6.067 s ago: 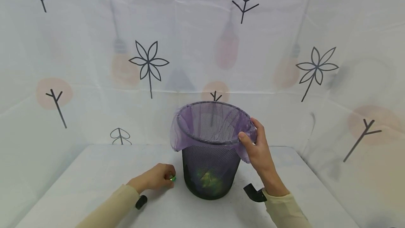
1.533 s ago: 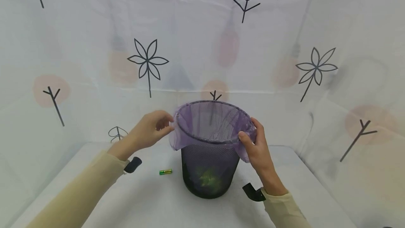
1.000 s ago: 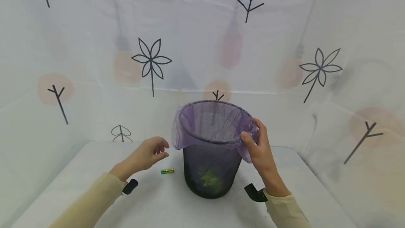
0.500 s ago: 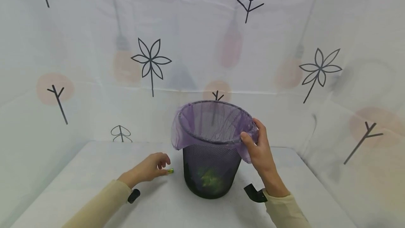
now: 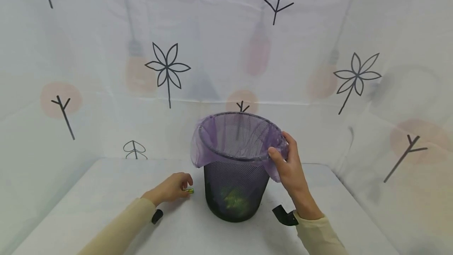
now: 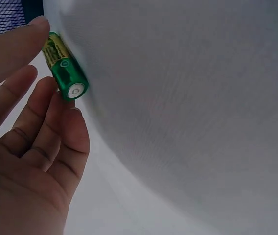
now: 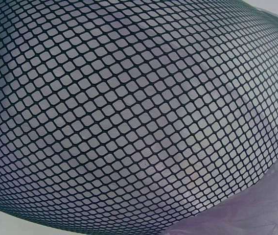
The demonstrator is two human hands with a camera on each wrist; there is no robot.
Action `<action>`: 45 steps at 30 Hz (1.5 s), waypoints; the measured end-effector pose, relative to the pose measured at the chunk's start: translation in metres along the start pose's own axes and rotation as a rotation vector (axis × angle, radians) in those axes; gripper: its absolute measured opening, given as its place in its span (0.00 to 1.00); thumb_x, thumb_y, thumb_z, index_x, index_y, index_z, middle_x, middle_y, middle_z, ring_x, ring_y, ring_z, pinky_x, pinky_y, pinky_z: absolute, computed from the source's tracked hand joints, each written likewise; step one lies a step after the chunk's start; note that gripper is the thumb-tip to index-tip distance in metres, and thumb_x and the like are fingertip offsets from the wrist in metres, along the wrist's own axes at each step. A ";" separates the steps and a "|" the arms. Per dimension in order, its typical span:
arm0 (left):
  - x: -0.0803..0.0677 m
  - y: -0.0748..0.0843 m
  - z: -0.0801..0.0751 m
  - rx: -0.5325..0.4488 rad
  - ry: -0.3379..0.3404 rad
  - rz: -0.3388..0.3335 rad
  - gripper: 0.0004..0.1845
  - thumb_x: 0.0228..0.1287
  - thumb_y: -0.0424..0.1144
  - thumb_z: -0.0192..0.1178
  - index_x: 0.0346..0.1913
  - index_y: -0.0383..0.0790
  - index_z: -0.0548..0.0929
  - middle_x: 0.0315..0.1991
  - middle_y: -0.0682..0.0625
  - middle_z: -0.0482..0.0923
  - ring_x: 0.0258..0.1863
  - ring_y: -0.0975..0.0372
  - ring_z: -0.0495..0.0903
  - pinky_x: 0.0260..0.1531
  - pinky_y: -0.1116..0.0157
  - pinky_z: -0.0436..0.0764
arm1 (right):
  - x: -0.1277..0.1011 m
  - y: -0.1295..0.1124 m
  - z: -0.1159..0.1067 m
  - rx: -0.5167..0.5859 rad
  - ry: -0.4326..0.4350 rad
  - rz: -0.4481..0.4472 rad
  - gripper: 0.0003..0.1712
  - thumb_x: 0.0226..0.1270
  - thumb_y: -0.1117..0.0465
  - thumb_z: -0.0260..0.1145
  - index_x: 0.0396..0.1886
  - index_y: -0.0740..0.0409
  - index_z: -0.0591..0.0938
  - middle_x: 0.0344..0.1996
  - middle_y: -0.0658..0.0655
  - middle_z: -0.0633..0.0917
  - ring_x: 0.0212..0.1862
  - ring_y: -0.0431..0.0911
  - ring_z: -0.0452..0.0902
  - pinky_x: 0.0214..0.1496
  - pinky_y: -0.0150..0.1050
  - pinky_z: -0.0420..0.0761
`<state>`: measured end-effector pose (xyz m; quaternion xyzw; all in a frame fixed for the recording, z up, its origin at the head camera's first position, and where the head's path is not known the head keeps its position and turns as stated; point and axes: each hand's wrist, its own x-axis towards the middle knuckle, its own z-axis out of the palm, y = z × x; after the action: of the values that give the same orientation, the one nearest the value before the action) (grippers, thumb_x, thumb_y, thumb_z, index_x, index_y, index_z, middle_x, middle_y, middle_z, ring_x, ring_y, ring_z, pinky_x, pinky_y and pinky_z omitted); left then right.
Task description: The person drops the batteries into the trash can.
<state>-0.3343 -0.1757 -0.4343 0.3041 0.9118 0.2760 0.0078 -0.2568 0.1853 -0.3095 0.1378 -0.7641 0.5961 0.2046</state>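
Near the front of the white table, the left hand rests low, fingers curled to pinch a green battery lying just left of the black mesh bin. Beyond it, the right hand grips the bin's rim and purple liner, likely steadying it.

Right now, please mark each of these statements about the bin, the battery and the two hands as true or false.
1. The right hand grips the rim of the mesh bin. True.
2. The battery is red. False: it is green.
3. The left hand is on the table at the battery. True.
4. The purple bag lies flat on the table. False: it lines the bin, folded over its rim.
5. The bin is empty. False: something green lies inside.
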 end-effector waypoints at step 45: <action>-0.040 0.007 -0.028 0.000 -0.051 -0.019 0.07 0.57 0.34 0.67 0.36 0.45 0.79 0.23 0.58 0.71 0.23 0.68 0.68 0.25 0.68 0.70 | 0.000 0.002 0.000 0.045 -0.007 -0.014 0.41 0.68 0.55 0.60 0.74 0.48 0.50 0.64 0.64 0.63 0.64 0.55 0.62 0.65 0.60 0.58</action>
<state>-0.3028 -0.2069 -0.4130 0.3025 0.9141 0.2680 0.0336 -0.2578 0.1858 -0.3109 0.1500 -0.7503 0.6110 0.2030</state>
